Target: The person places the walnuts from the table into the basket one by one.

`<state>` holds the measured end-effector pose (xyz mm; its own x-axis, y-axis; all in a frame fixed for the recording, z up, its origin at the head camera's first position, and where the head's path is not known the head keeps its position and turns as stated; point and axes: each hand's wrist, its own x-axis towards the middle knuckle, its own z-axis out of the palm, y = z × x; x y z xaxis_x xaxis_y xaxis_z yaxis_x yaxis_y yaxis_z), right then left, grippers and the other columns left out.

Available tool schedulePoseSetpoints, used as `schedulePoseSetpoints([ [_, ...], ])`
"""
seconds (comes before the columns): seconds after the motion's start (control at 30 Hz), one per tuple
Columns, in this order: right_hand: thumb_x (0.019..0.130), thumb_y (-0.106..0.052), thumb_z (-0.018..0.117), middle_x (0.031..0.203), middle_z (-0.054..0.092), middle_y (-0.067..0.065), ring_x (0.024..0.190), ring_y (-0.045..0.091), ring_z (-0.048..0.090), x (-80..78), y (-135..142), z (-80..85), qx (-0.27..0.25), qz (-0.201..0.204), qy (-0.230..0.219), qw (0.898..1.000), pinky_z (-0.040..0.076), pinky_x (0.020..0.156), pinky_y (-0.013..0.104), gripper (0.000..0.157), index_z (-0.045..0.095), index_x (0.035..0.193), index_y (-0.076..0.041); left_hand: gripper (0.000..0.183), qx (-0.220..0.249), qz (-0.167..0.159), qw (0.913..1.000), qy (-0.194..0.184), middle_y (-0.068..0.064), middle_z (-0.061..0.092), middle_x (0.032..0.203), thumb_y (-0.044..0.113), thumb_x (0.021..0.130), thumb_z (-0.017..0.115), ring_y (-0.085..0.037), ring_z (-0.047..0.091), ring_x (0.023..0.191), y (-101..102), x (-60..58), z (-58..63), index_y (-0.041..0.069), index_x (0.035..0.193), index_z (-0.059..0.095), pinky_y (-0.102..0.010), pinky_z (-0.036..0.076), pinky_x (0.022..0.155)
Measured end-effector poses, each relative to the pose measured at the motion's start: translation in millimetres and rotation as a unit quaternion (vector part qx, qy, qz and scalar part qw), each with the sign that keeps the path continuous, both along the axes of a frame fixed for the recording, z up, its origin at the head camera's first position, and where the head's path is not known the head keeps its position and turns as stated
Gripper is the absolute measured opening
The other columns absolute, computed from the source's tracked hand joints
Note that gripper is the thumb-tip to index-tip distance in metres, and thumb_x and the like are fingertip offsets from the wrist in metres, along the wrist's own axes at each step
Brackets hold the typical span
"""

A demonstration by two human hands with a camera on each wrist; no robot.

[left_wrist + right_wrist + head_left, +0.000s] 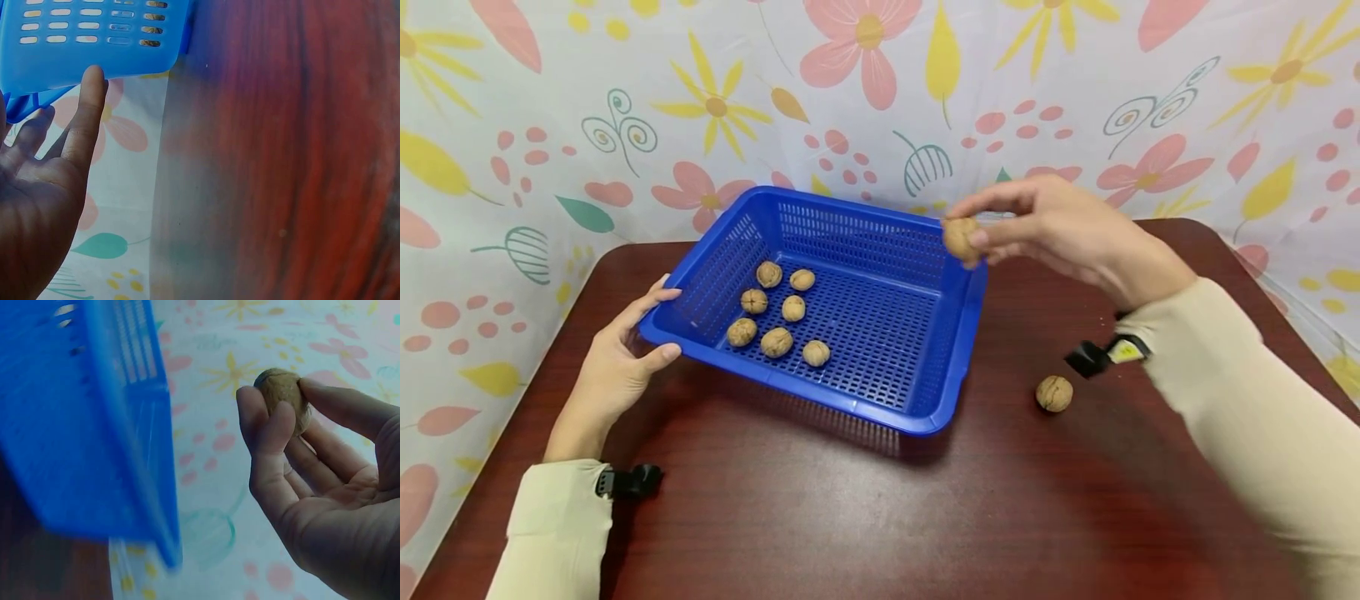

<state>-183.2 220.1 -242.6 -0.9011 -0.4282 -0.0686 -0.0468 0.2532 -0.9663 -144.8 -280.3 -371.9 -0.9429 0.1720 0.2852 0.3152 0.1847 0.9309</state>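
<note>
A walnut [960, 239] is pinched between the thumb and fingertips of my right hand [1060, 229], raised over the right rim of the blue plastic basket [958, 367]. In the right wrist view, the held walnut [284, 400] shows beside the basket's wall [125, 425]. My left hand [613, 358] grips the basket's left corner, with thumb and fingers at the rim. The left wrist view has the thumb [90, 112] against the slotted basket wall [75, 62]. Several walnuts [777, 342] lie in the left part of the basket.
One more walnut [1054, 393] lies on the dark brown table [850, 517], right of the basket and below my right forearm. A flower-patterned sheet [865, 125] hangs behind the table. Black wrist straps with small cameras [638, 481] sit over both sleeves.
</note>
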Motion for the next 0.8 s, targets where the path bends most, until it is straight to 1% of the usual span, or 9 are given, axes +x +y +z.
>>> schedulePoseSetpoints([
  [0.07,0.099,-0.002,0.068,0.112,0.076,0.012,0.093,0.025,0.076,-15.1,-21,3.3,-0.034,0.023,-0.019,0.999,0.062,0.085,0.034,0.03,0.072,0.128,-0.005,0.057,0.0,-0.002,1.0,0.002,-0.007,0.036,0.17,-0.003,0.093,0.074,-0.005,0.047,0.141,1,0.3,-0.5,0.008,0.147,0.059,-0.009,0.042,0.106],
  [0.17,0.099,0.0,0.066,0.112,0.076,0.013,0.091,0.026,0.075,-34.2,-53,4.9,-0.069,0.053,-0.042,0.995,0.062,0.084,0.033,0.03,0.071,0.128,-0.004,0.057,0.006,-0.006,1.0,0.002,-0.008,0.035,0.171,-0.003,0.093,0.075,-0.006,0.047,0.142,1,0.6,-0.7,0.008,0.147,0.059,-0.009,0.042,0.107],
  [0.27,0.1,0.001,0.064,0.115,0.074,0.013,0.093,0.027,0.074,-49.0,-84,3.4,-0.088,0.076,-0.056,0.992,0.061,0.084,0.034,0.03,0.068,0.13,-0.003,0.057,0.011,-0.007,0.9999,0.0,-0.008,0.035,0.171,-0.002,0.093,0.075,-0.007,0.046,0.143,2,1.1,-0.5,0.008,0.146,0.059,-0.009,0.042,0.107],
  [0.37,0.1,0.003,0.063,0.114,0.074,0.012,0.093,0.027,0.074,-61.2,-110,-2.5,-0.103,0.09,-0.074,0.988,0.06,0.086,0.034,0.032,0.065,0.132,-0.001,0.057,0.011,-0.007,0.9999,-0.001,-0.008,0.035,0.171,-0.002,0.093,0.076,-0.008,0.045,0.144,3,1.6,-0.3,0.008,0.146,0.059,-0.009,0.042,0.107],
  [0.47,0.099,0.003,0.064,0.11,0.075,0.008,0.092,0.026,0.075,-70.4,-131,-11.2,-0.103,0.097,-0.096,0.985,0.059,0.086,0.034,0.031,0.066,0.13,-0.002,0.057,0.01,-0.008,0.9999,-0.001,-0.008,0.035,0.171,-0.002,0.093,0.075,-0.008,0.046,0.144,3,1.6,0.4,0.008,0.146,0.059,-0.009,0.043,0.106],
  [0.57,0.098,0.004,0.065,0.107,0.075,0.005,0.091,0.025,0.075,-77.3,-146,-21.8,-0.099,0.095,-0.122,0.983,0.059,0.086,0.034,0.029,0.068,0.126,-0.005,0.057,0.013,-0.011,0.9999,-0.001,-0.008,0.035,0.171,-0.003,0.092,0.075,-0.008,0.046,0.144,4,1.2,0.8,0.007,0.146,0.059,-0.009,0.043,0.107],
  [0.67,0.098,0.005,0.065,0.106,0.075,0.004,0.09,0.023,0.075,-81.2,-155,-31.9,-0.095,0.091,-0.143,0.981,0.059,0.085,0.033,0.029,0.068,0.123,-0.007,0.057,0.017,-0.016,0.9997,-0.002,-0.008,0.034,0.171,-0.004,0.092,0.075,-0.009,0.045,0.145,5,0.8,0.8,0.006,0.146,0.059,-0.01,0.043,0.107],
  [0.73,0.097,0.006,0.065,0.105,0.075,0.003,0.088,0.022,0.074,-83.0,-159,-38.5,-0.09,0.089,-0.154,0.98,0.058,0.083,0.033,0.029,0.068,0.123,-0.007,0.057,0.019,-0.016,0.9997,-0.002,-0.009,0.035,0.171,-0.004,0.092,0.075,-0.01,0.045,0.146,5,0.8,1.0,0.006,0.146,0.059,-0.01,0.043,0.107],
  [0.8,0.097,0.006,0.065,0.102,0.075,0.003,0.087,0.021,0.073,-84.0,-161,-44.8,-0.077,0.087,-0.161,0.98,0.059,0.084,0.034,0.031,0.068,0.125,-0.006,0.057,0.017,-0.015,0.9997,0.0,-0.009,0.035,0.171,-0.003,0.092,0.076,-0.01,0.045,0.145,6,1.2,1.7,0.006,0.146,0.059,-0.01,0.042,0.108],
])
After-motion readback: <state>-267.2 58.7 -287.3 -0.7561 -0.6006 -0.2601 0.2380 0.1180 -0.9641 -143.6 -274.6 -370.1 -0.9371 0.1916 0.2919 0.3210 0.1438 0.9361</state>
